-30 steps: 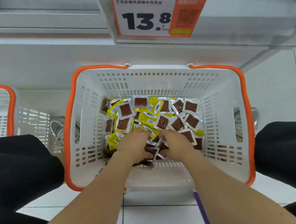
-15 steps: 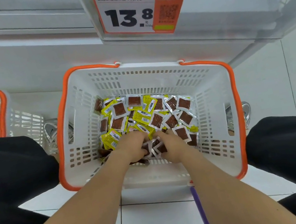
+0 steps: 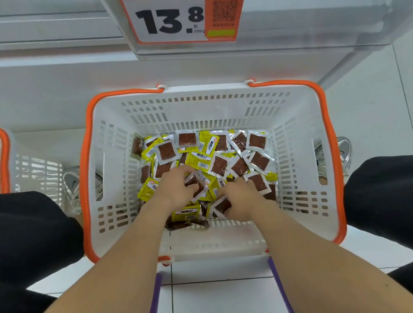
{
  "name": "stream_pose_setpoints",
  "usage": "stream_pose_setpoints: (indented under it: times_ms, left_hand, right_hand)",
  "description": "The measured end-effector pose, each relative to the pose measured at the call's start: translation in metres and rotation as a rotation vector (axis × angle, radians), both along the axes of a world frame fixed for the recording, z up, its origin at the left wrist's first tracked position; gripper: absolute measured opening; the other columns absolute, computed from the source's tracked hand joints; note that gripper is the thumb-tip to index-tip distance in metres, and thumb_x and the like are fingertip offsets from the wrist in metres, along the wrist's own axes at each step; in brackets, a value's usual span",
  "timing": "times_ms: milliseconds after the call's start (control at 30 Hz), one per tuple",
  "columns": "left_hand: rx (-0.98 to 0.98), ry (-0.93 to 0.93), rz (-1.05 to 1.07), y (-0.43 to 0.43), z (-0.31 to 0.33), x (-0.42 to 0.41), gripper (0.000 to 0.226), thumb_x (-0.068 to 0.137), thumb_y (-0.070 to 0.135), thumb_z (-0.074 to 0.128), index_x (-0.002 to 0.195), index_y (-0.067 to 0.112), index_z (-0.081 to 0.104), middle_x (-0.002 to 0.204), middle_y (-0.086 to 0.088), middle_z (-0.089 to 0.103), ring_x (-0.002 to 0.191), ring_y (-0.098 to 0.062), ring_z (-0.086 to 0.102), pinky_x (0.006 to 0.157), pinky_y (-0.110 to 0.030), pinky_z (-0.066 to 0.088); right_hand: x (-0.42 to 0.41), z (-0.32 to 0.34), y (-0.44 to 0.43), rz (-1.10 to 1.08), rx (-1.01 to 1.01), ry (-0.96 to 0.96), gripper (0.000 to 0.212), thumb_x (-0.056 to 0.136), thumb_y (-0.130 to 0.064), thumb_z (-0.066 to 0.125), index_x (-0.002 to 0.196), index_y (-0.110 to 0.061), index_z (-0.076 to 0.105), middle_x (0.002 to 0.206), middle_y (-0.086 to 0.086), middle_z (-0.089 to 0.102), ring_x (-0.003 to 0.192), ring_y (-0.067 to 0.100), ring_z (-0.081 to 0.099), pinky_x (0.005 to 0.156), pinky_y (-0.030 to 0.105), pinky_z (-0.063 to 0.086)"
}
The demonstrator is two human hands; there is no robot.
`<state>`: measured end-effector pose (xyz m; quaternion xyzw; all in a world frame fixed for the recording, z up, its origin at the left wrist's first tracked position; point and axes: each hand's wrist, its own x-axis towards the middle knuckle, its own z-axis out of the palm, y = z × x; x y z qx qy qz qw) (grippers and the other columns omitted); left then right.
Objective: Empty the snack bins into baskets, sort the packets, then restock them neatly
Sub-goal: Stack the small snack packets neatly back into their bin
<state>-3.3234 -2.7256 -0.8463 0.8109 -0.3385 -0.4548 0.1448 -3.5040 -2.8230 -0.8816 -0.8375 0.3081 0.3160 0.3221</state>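
In mid-frame, both our hands are down inside the basket [image 3: 290, 127], white with an orange rim, on the tiled floor [image 3: 223, 302]. Our left hand [image 3: 174, 191] has its fingers curled round a clear packet [image 3: 196, 185] of brown snack, held just above the heap. Our right hand [image 3: 238, 196], just to the lower right of it, is curled as well and grips a second packet [image 3: 221, 206], also clear, close to the basket's near wall. The two hands are near each other but apart. The packets [image 3: 199, 154], yellow and clear mixed together, cover the basket's bottom and spread from under both hands toward the top of the frame. Another basket [image 3: 2, 156] sits at the left edge, well apart from the hands. A price tag [image 3: 169, 13] reading 13.8 hangs on the shelf [image 3: 311, 4] at upper centre. Our knees [image 3: 18, 240], in black, flank the basket on both sides.
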Motion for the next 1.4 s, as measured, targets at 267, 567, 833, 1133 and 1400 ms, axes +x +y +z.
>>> stream_pose_setpoints:
  times_ms: [267, 567, 833, 1133, 1400]
  left_hand:
    - [-0.017, 0.011, 0.132, -0.001, 0.01, 0.007, 0.024, 0.098, 0.01, 0.064, 0.121, 0.017, 0.066, 0.118, -0.007, 0.068, 0.085, -0.023, 0.066, 0.063, -0.03, 0.049]
    - [-0.045, -0.034, -0.008, 0.001, 0.018, -0.006, 0.029, 0.099, 0.016, 0.069, 0.128, 0.021, 0.067, 0.123, -0.006, 0.066, 0.093, -0.023, 0.063, 0.076, -0.026, 0.046]
    - [-0.047, -0.061, -0.017, 0.001, 0.012, -0.003, 0.025, 0.096, 0.015, 0.072, 0.12, 0.017, 0.07, 0.103, -0.003, 0.068, 0.089, -0.025, 0.063, 0.077, -0.03, 0.046]
    - [-0.05, -0.059, 0.016, 0.004, 0.008, -0.004, 0.033, 0.097, 0.015, 0.071, 0.13, 0.018, 0.066, 0.103, 0.002, 0.06, 0.092, -0.02, 0.058, 0.082, -0.027, 0.042]
    - [-0.043, -0.003, 0.052, 0.006, 0.004, 0.002, 0.034, 0.098, 0.016, 0.071, 0.131, 0.018, 0.066, 0.111, -0.001, 0.068, 0.099, -0.02, 0.063, 0.087, -0.029, 0.047]
  right_hand:
    - [-0.006, 0.012, -0.022, -0.391, -0.002, -0.162, 0.038, 0.091, -0.017, 0.078, 0.127, -0.01, 0.065, 0.116, 0.008, 0.065, 0.112, 0.03, 0.063, 0.086, 0.03, 0.045]
    - [-0.002, 0.005, -0.007, -0.211, -0.085, -0.071, 0.066, 0.089, -0.026, 0.08, 0.147, -0.026, 0.048, 0.128, 0.007, 0.048, 0.112, 0.033, 0.062, 0.09, 0.048, 0.057]
    - [0.005, -0.003, 0.001, 0.016, -0.225, -0.033, 0.06, 0.085, -0.024, 0.082, 0.135, -0.013, 0.051, 0.131, 0.012, 0.045, 0.114, 0.033, 0.056, 0.093, 0.043, 0.05]
    - [0.01, -0.008, 0.004, -0.013, -0.301, -0.057, 0.066, 0.083, -0.034, 0.084, 0.133, -0.013, 0.045, 0.13, 0.011, 0.055, 0.12, 0.031, 0.052, 0.102, 0.042, 0.045]
    - [0.012, 0.001, -0.009, -0.388, 0.087, -0.169, 0.031, 0.072, -0.027, 0.093, 0.088, -0.02, 0.068, 0.085, -0.003, 0.064, 0.079, 0.02, 0.064, 0.065, 0.032, 0.05]
